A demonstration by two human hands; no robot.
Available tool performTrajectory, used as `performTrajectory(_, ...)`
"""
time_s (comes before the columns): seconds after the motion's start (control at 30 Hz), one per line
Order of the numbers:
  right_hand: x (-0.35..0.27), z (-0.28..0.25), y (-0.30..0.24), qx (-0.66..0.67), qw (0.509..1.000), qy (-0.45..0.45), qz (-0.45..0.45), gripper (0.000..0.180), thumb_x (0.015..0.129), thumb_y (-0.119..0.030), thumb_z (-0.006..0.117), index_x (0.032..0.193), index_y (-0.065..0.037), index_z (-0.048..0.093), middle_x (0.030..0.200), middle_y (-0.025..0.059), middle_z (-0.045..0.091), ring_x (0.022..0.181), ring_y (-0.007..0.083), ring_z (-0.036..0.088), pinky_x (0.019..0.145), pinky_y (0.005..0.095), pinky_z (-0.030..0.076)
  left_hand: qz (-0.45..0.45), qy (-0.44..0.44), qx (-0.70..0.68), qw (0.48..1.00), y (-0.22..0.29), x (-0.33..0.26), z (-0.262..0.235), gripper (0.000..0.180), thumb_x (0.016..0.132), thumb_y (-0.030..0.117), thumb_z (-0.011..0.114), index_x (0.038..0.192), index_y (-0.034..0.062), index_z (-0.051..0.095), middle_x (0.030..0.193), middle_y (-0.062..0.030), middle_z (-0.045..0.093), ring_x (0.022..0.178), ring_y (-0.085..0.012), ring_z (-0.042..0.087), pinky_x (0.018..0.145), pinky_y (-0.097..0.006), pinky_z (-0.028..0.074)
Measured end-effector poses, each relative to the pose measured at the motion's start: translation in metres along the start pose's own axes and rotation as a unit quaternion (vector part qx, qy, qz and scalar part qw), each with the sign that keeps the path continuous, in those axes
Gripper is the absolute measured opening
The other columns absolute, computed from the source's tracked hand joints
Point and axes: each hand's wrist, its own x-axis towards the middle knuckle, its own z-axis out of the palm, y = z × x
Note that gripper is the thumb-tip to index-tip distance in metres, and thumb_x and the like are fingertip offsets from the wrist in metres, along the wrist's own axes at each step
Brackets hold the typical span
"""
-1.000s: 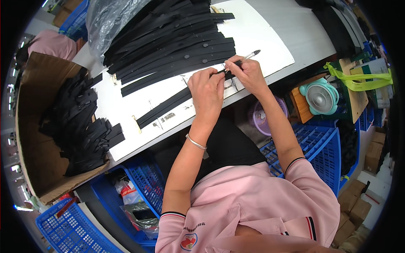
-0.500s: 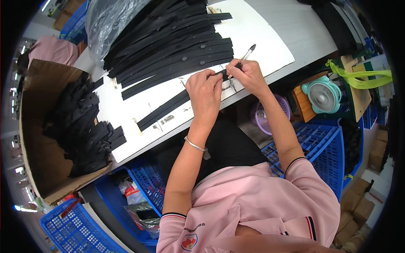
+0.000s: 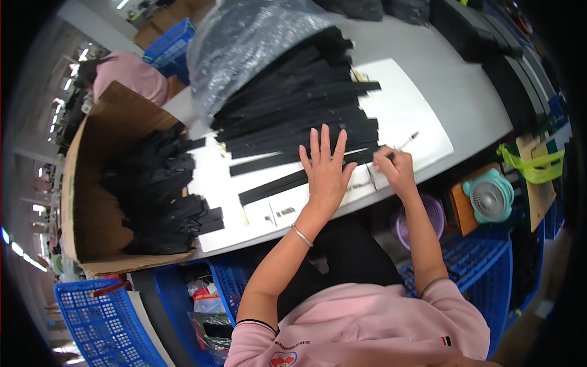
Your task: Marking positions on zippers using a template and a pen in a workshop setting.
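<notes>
My left hand (image 3: 325,166) lies flat with fingers spread on black strips (image 3: 287,156) at the near edge of a white sheet (image 3: 403,116). One long black strip (image 3: 272,188) runs out to the left from under my palm. My right hand (image 3: 394,168) holds a silver pen (image 3: 405,142) with its tip on the sheet, just right of the left hand. A large fanned pile of black strips (image 3: 299,104) lies beyond my fingers on the grey table (image 3: 458,85).
A cardboard box (image 3: 92,202) full of black pieces stands at the left. A clear plastic bag (image 3: 244,43) covers the far strips. Blue crates (image 3: 98,318) sit below the table. A small teal fan (image 3: 489,197) and a purple bowl (image 3: 428,214) sit at the right. Another person in pink (image 3: 125,73) is far left.
My left hand has opened flat onto the strips, where it was curled beside the pen before. The view has shifted, so the table appears closer.
</notes>
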Motion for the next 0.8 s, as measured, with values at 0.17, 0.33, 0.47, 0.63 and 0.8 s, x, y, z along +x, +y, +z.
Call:
performTrajectory(0.17, -0.003, -0.003, 0.002, -0.018, 1.000, 0.007, 0.015, 0.018, 0.094, -0.006, 0.064, 0.080, 0.005, 0.068, 0.072, 0.0070, 0.070, 0.066, 0.0108, 0.063, 0.063, 0.0261, 0.049, 0.014, -0.044, 0.088, 0.995, -0.040, 0.046, 0.009, 0.069, 0.101, 0.041, 0.060, 0.162, 0.0234, 0.032, 0.170, -0.0183, 0.016, 0.158, -0.0399, 0.010, 0.119, -0.069, 0.005)
performTrajectory(0.33, -0.006, -0.004, 0.007, 0.026, 0.999, 0.014, 0.037, 0.020, 0.095, -0.004, 0.062, 0.079, 0.005, 0.068, 0.073, 0.0063, 0.070, 0.068, 0.0107, 0.064, 0.065, 0.0261, 0.051, 0.028, 0.006, 0.103, 0.994, -0.071, 0.102, 0.024, 0.063, 0.103, 0.036, 0.058, 0.161, 0.0263, 0.035, 0.170, -0.0104, 0.021, 0.157, -0.0370, 0.014, 0.120, -0.070, 0.004)
performTrajectory(0.47, -0.002, 0.003, 0.007, 0.029, 0.999, 0.001, 0.014, 0.018, 0.096, -0.003, 0.061, 0.081, 0.005, 0.067, 0.075, 0.0058, 0.069, 0.068, 0.0092, 0.061, 0.064, 0.0250, 0.049, 0.016, 0.066, 0.151, 0.986, -0.106, 0.140, 0.029, 0.066, 0.102, 0.036, 0.059, 0.162, 0.0288, 0.032, 0.170, -0.0087, 0.022, 0.156, -0.0384, 0.015, 0.117, -0.073, 0.007)
performTrajectory(0.63, 0.000, 0.001, 0.011, 0.057, 0.998, 0.010, 0.034, 0.018, 0.099, -0.005, 0.059, 0.082, 0.001, 0.065, 0.079, 0.0026, 0.066, 0.067, 0.0057, 0.052, 0.062, 0.0225, 0.041, 0.014, 0.086, 0.118, 0.989, -0.102, 0.136, 0.033, 0.064, 0.102, 0.040, 0.058, 0.160, 0.0256, 0.037, 0.169, -0.0104, 0.025, 0.157, -0.0385, 0.015, 0.120, -0.069, 0.006)
performTrajectory(0.8, 0.005, 0.001, 0.013, 0.035, 0.998, 0.003, 0.052, 0.019, 0.099, -0.007, 0.061, 0.084, 0.002, 0.067, 0.082, 0.0037, 0.067, 0.068, 0.0060, 0.054, 0.063, 0.0228, 0.043, 0.046, 0.044, -0.064, 0.996, -0.100, 0.094, -0.001, 0.071, 0.099, 0.050, 0.060, 0.161, 0.0253, 0.035, 0.170, -0.0155, 0.022, 0.158, -0.0382, 0.009, 0.125, -0.060, 0.003)
